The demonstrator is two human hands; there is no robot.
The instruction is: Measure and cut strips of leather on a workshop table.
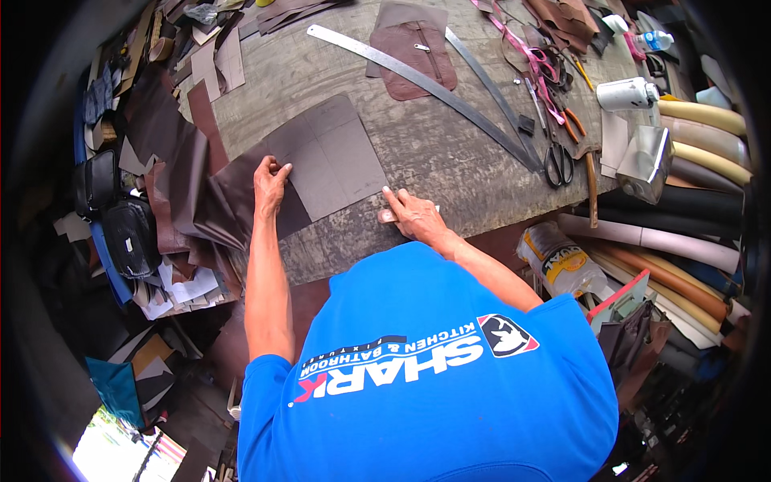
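Observation:
A grey rectangular panel (pixel 341 153) with rounded corners and faint crossing lines lies on the worn table. Under its left part runs a dark brown sheet of leather-like material (pixel 233 197), which hangs in folds over the table's left edge. My left hand (pixel 271 186) is closed on the brown sheet beside the panel's left part, thumb and fingers pinched together. At the panel's near right corner is my right hand (pixel 414 217), its index finger reaching to that corner. The other fingers are curled, and a small pale end shows beside them; what it belongs to is hidden.
Beyond the panel lie a long metal ruler (pixel 418 76), a metal square (pixel 498 96) and a reddish-brown zippered piece (pixel 414 68). Black-handled scissors (pixel 558 165) and a wooden-handled hammer (pixel 593 189) rest at right. Rolled material (pixel 683 233) is stacked beyond; black pouches (pixel 128 237) sit left.

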